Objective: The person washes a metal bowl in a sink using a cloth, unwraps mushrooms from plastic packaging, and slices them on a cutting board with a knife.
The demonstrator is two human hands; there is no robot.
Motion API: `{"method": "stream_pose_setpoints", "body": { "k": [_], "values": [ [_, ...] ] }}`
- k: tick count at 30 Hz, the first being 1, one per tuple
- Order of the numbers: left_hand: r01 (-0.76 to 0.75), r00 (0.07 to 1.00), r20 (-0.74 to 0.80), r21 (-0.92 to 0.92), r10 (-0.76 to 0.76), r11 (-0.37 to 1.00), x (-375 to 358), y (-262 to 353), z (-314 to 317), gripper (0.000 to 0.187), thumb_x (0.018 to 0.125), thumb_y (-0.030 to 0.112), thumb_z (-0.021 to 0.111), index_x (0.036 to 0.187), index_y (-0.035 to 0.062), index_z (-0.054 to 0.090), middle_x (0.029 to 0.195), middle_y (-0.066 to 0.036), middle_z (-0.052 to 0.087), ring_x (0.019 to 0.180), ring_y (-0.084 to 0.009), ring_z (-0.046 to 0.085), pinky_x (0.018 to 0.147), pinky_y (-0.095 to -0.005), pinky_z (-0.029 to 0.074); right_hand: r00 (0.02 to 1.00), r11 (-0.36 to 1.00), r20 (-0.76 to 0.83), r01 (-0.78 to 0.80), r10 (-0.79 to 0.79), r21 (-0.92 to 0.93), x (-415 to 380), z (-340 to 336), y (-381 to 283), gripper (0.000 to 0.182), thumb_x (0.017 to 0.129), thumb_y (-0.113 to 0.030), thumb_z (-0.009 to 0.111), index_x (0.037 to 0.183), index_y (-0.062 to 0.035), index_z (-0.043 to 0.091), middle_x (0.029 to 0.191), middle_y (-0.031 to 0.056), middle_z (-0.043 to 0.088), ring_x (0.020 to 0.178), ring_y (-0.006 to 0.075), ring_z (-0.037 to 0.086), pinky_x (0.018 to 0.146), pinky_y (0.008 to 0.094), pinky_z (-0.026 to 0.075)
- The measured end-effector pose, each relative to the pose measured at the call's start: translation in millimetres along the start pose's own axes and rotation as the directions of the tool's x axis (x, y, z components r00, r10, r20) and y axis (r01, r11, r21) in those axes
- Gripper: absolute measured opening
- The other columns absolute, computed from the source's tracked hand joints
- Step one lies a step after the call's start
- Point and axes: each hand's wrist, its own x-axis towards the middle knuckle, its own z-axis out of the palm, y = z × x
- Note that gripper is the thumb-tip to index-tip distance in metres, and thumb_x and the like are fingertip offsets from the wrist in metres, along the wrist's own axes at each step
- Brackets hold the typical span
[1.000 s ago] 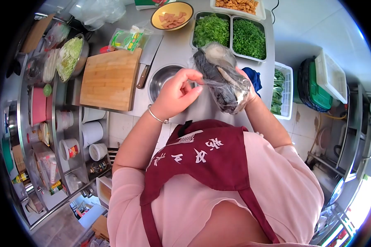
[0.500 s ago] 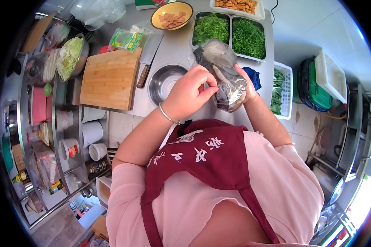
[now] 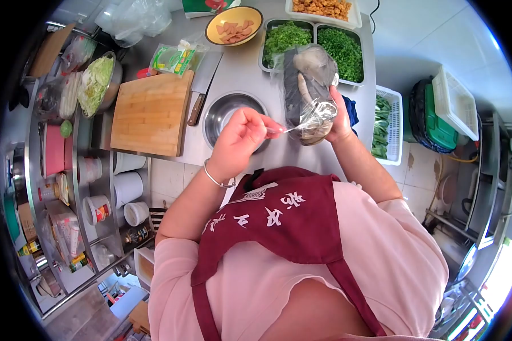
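Note:
A mushroom pack point(image 3: 307, 91) wrapped in clear film, dark on one side, is held over the steel table in front of me. My right hand point(image 3: 242, 136), with a bracelet at the wrist, pinches a stretched strand of the film at the pack's near left side. Along the pack's right edge lies my left hand point(image 3: 339, 116), its fingers closed round that side and partly hidden. Beneath my right hand is a steel bowl point(image 3: 216, 116), partly covered by it.
A wooden cutting board point(image 3: 148, 113) and a knife point(image 3: 196, 108) lie at left. Two trays of chopped greens point(image 3: 341, 54), a yellow bowl point(image 3: 247, 14) and a tray of fried pieces point(image 3: 323, 8) stand behind. A white basket point(image 3: 395, 125) holds leafy vegetables at right.
My right hand has moved left and down, away from the pack, drawing the film out. The pack has turned more upright, and my left hand has stayed at its right side.

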Motion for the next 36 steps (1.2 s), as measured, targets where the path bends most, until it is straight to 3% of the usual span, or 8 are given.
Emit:
{"method": "stream_pose_setpoints", "body": {
  "k": [4,10,12,15,18,23,26,36],
  "values": [
    [0.089,0.995,-0.019,-0.319,-0.100,0.944,-3.8,4.0,3.2,0.002,0.095,0.007,0.043,0.093,0.0060,0.043,0.102,-0.012,0.056,0.098,-0.0189,0.057,0.087,-0.0338,0.046,0.996,0.996,-0.018,0.085,-0.085,-0.038,-3.2,11.7,2.8,0.058,0.094,-0.048,0.036,0.130,-0.0034,0.042,0.123,0.0132,0.055,0.111,0.0272,0.053,0.098,0.0399,0.040],
    [-0.146,0.985,-0.048,0.290,0.166,0.946,-4.6,4.6,4.5,0.004,0.093,0.008,0.045,0.094,0.0064,0.042,0.103,-0.011,0.055,0.099,-0.0217,0.056,0.084,-0.0325,0.045,0.989,0.991,-0.072,0.124,-0.127,-0.052,-2.5,18.3,0.3,0.059,0.094,-0.048,0.036,0.130,-0.0021,0.042,0.124,0.0143,0.053,0.112,0.0278,0.053,0.098,0.0404,0.040],
    [-0.452,0.870,0.200,0.686,0.450,0.570,6.8,10.0,2.3,0.005,0.093,0.006,0.045,0.095,0.0050,0.041,0.094,-0.010,0.055,0.095,-0.0198,0.055,0.082,-0.0312,0.045,0.992,0.992,-0.058,0.113,-0.116,-0.059,-2.0,16.6,0.6,0.059,0.094,-0.048,0.036,0.130,-0.0020,0.042,0.124,0.0145,0.053,0.112,0.0279,0.053,0.098,0.0405,0.040],
    [-0.551,0.804,0.380,0.765,0.457,0.333,17.6,18.3,-4.0,0.007,0.089,0.001,0.048,0.093,0.0025,0.042,0.085,-0.012,0.059,0.085,-0.0183,0.059,0.074,-0.0288,0.047,0.998,0.998,-0.051,0.031,-0.034,-0.056,-3.1,16.5,1.9,0.059,0.094,-0.048,0.036,0.129,-0.0017,0.043,0.123,0.0149,0.055,0.110,0.0283,0.054,0.098,0.0413,0.040],
    [-0.377,0.910,0.106,0.608,0.400,0.698,18.7,3.9,-3.8,0.009,0.088,0.001,0.050,0.094,0.0023,0.043,0.075,-0.009,0.059,0.070,-0.0172,0.060,0.062,-0.0274,0.047,0.986,0.986,-0.063,-0.158,0.155,-0.051,-3.1,18.7,6.6,0.057,0.095,-0.046,0.035,0.127,-0.0006,0.045,0.118,0.0153,0.058,0.106,0.0278,0.057,0.096,0.0406,0.042],
    [-0.298,0.928,0.016,0.636,0.373,0.712,34.5,8.8,1.4,0.016,0.088,0.005,0.057,0.098,0.0021,0.045,0.070,-0.005,0.055,0.056,-0.0152,0.054,0.053,-0.0267,0.044,0.968,0.968,0.007,-0.252,0.252,-0.019,-7.1,29.3,25.6,0.050,0.096,-0.041,0.033,0.125,-0.0027,0.048,0.118,0.0127,0.058,0.105,0.0261,0.057,0.095,0.0395,0.044],
    [-0.381,0.771,0.048,0.833,0.634,0.401,49.7,21.8,3.5,0.016,0.088,0.001,0.055,0.101,0.0013,0.045,0.094,-0.006,0.050,0.077,-0.0098,0.048,0.069,-0.0235,0.043,0.967,0.960,0.073,-0.252,0.244,0.122,-3.0,22.7,31.5,0.048,0.096,-0.039,0.033,0.125,-0.0051,0.049,0.118,0.0109,0.059,0.105,0.0254,0.057,0.094,0.0393,0.045],
    [-0.218,0.947,0.006,0.747,0.321,0.628,25.7,-2.8,5.1,0.013,0.079,0.003,0.067,0.088,0.0013,0.059,0.089,-0.006,0.056,0.078,-0.0138,0.055,0.070,-0.0251,0.046,0.979,0.959,0.109,-0.194,0.175,0.208,0.8,21.3,24.1,0.045,0.093,-0.039,0.037,0.120,-0.0068,0.053,0.112,0.0107,0.061,0.101,0.0261,0.058,0.090,0.0410,0.046]
  ]
}}
